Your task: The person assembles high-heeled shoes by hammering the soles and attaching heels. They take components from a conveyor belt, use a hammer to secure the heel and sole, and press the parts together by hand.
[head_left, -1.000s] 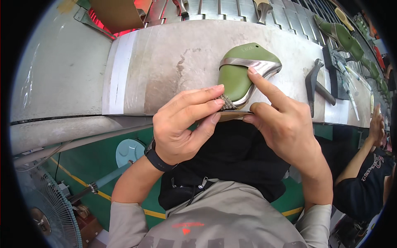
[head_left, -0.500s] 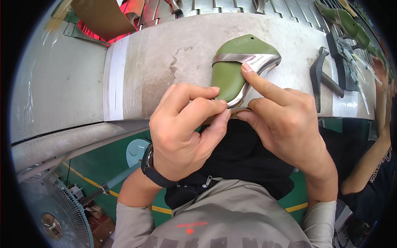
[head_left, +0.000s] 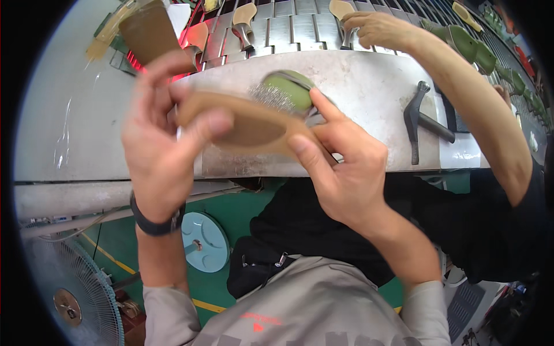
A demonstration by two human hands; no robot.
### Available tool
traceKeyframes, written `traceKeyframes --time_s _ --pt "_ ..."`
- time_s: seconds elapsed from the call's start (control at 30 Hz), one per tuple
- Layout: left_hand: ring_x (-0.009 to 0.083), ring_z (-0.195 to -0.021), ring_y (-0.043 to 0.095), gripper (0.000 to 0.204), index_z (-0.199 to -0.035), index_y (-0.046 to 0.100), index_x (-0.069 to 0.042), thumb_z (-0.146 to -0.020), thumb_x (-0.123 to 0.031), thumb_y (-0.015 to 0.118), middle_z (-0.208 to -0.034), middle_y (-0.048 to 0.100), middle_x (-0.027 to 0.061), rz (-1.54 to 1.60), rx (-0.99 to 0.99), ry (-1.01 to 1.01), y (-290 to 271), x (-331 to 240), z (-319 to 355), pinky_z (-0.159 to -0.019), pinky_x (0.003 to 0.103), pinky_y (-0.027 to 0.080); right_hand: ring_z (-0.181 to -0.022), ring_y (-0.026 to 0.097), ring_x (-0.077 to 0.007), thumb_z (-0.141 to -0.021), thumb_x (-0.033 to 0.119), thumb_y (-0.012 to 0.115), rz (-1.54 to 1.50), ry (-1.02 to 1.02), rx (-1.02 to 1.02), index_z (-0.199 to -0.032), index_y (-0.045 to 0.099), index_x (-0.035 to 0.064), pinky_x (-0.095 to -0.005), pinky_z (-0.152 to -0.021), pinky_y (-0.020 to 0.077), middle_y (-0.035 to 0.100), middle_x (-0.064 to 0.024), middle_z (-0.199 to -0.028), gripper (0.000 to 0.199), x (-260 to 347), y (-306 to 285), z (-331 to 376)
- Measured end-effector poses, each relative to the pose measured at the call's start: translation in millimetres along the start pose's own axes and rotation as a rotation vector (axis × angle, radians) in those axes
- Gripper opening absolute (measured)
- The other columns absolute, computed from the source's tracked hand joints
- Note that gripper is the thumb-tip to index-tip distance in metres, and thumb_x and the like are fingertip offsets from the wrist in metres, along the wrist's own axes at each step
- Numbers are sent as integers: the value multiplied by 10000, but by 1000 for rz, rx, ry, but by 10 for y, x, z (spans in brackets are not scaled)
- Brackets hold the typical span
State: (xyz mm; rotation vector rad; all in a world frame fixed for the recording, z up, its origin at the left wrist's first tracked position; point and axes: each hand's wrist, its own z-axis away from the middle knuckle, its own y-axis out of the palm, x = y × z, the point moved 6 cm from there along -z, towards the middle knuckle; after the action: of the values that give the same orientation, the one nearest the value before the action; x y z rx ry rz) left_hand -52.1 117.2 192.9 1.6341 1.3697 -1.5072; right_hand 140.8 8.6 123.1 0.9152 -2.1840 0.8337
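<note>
A green shoe last (head_left: pixel 297 92) with a silvery upper is held above the bench, its tan sole (head_left: pixel 254 130) turned toward me. Specks of glitter show along the upper, though motion blurs it. My right hand (head_left: pixel 355 167) grips the narrow part, thumb on the sole side and index finger stretched against the green part. Around the toe end is my left hand (head_left: pixel 158 138), smeared by motion; its thumb lies across the sole and the other fingers are beyond the edge. A hammer (head_left: pixel 424 121) lies on the bench to the right.
A co-worker's hand (head_left: pixel 378 29) reaches across to a tan-soled piece (head_left: pixel 341 10) on the slatted metal conveyor (head_left: pixel 288 32). Similar pieces stand farther left, and green lasts (head_left: pixel 461 43) line the right. Below are a blue round stool (head_left: pixel 205 236) and a fan (head_left: pixel 75 294).
The shoe last has been lifted and turned, so its tan sole now faces me. My left hand has moved left to the toe end. A co-worker's arm has come in from the right.
</note>
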Motion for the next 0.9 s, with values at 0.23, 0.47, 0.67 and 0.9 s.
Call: traceKeyframes --time_s 0.23,0.47,0.67,0.9 --pt "356 -1016 684 676 -1397 590 -70 -775 -94 853 -1090 699 173 -634 535 604 1095 60 -111 -922 448 546 -654 675 -190 -915 42 797 -224 558 318 -878 723 -30 -326 -608 537 738 -176 -800 110 -80 240 519" --pt "401 -1253 626 498 -1128 675 -27 -716 -153 924 -1355 655 167 -862 149 418 523 500 364 -1074 513 493 -1034 721 -284 -877 4 799 167 72 38 -1218 713 -31 -351 -875 574 720 -205 -1243 354 -297 -479 315" --pt "369 -1464 541 246 -958 703 -10 -780 -75 860 -1529 606 183 -923 185 428 625 498 507 -1174 576 432 -1244 702 -331 -927 61 805 25 -5 270 -1385 682 -8 -387 -1034 569 680 -246 -1387 480 -424 -35 165" --pt "358 -1389 621 180 -947 697 -4 -822 -46 820 -1489 643 190 -795 205 430 602 573 504 -1165 567 441 -1156 740 -295 -915 92 835 -20 -58 219 -1300 743 -7 -371 -992 592 747 -199 -1275 408 -556 -1 110"
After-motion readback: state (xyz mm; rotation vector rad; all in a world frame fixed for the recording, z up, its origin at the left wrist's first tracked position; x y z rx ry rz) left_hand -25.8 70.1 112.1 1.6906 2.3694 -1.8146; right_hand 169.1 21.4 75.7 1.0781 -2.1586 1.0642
